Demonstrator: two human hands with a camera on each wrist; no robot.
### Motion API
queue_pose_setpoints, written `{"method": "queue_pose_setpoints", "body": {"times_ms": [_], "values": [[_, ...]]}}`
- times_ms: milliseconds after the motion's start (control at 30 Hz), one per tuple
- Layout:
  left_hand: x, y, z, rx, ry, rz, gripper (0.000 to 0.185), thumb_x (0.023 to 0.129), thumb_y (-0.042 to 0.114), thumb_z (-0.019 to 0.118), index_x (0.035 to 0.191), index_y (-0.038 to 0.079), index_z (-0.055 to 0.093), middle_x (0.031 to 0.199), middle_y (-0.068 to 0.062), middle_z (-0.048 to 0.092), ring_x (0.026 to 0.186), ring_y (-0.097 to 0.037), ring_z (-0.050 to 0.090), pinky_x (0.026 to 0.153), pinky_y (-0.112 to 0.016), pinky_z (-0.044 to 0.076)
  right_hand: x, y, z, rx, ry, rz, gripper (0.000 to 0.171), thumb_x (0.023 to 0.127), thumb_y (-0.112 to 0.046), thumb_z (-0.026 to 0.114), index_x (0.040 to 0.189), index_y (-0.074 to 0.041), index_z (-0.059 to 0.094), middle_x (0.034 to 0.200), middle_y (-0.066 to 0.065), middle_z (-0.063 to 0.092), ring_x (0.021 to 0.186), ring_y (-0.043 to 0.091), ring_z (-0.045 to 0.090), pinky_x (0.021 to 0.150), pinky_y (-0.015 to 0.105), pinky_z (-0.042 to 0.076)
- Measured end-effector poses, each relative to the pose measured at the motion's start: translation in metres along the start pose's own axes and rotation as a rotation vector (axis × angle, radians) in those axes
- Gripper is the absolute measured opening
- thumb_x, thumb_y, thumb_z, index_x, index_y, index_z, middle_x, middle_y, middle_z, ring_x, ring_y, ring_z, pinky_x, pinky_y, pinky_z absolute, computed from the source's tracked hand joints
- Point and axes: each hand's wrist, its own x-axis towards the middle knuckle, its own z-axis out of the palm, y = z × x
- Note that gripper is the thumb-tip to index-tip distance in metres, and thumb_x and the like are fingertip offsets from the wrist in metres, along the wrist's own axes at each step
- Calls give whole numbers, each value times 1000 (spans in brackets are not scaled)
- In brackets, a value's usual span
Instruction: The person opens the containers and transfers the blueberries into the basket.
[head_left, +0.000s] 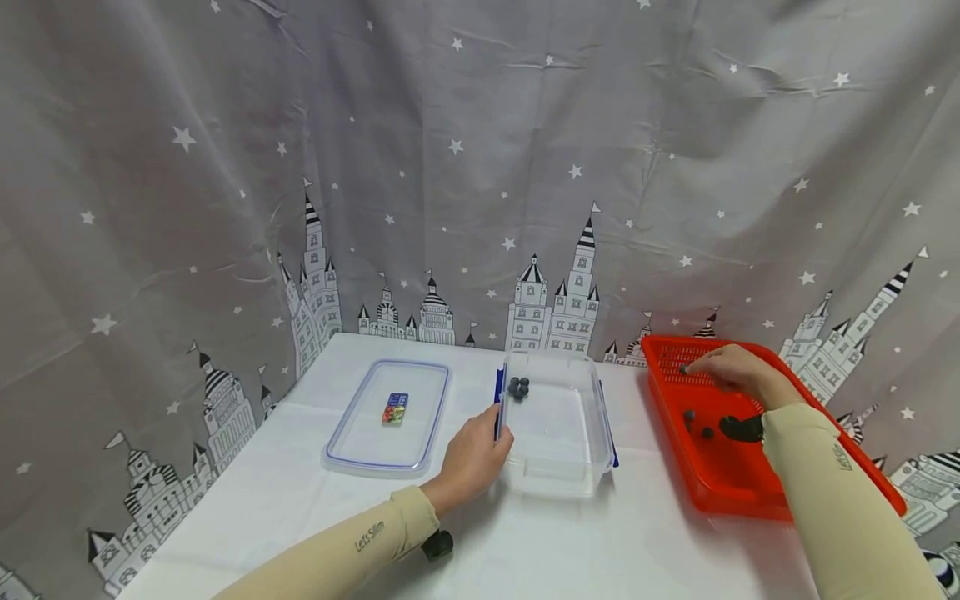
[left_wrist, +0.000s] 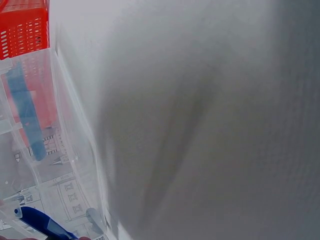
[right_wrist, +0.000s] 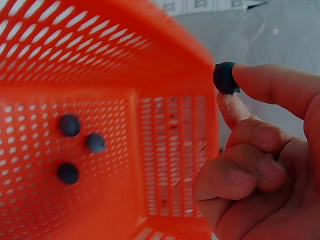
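Between thumb and index finger, my right hand (right_wrist: 260, 155) pinches a dark blueberry (right_wrist: 226, 78), over the red plastic basket (right_wrist: 175, 150). Three more blueberries (right_wrist: 69, 125) lie on the basket's perforated floor in the right wrist view. My left hand (head_left: 474, 450) grips the left side of a clear plastic container (head_left: 558, 433), at its blue side latch (head_left: 498, 392). Inside that container, a small cluster of blueberries (head_left: 519, 387) sits near the back left. In the left wrist view only the container's clear wall (left_wrist: 75, 125), a blue latch (left_wrist: 42, 222) and slivers of fingers show.
A clear lid (head_left: 360, 446) with a blue seal and a colourful label (head_left: 395, 409) lies flat on the white table (head_left: 300, 508), left of the container. Behind the table hangs a grey curtain (head_left: 420, 167) printed with castles and stars.
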Motion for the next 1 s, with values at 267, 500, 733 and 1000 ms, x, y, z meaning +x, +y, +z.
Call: {"method": "queue_pose_setpoints", "body": {"times_ms": [267, 500, 733, 1000], "values": [[1, 0, 1, 3, -7, -3, 52, 101, 27, 48, 143, -4, 52, 129, -21, 66, 116, -33, 65, 95, -48, 54, -2, 25, 3, -3, -37, 41, 41, 95, -25, 65, 59, -19, 48, 53, -6, 41, 50, 14, 44, 54, 27, 42], [1, 0, 0, 1, -7, -4, 51, 101, 26, 48, 143, -3, 53, 128, -20, 67, 115, -32, 66, 95, -48, 54, -4, 40, 7, -61, -71, 78, 40, 95, -24, 64, 60, -19, 46, 54, -5, 41, 50, 13, 45, 55, 26, 43], [1, 0, 0, -10, -15, -17, 52, 101, 28, 48, 144, -2, 52, 130, -20, 65, 118, -33, 64, 97, -48, 53, 0, 55, 13, -108, -101, 105, 39, 94, -20, 61, 57, -18, 46, 53, -4, 40, 47, 11, 42, 50, 23, 40], [1, 0, 1, -10, -9, -7, 51, 101, 26, 48, 143, -2, 53, 127, -19, 67, 114, -32, 66, 94, -48, 54, 2, 61, 19, -64, -133, 117, 39, 90, -15, 62, 56, -17, 44, 54, -5, 37, 49, 10, 38, 49, 23, 37]]}}
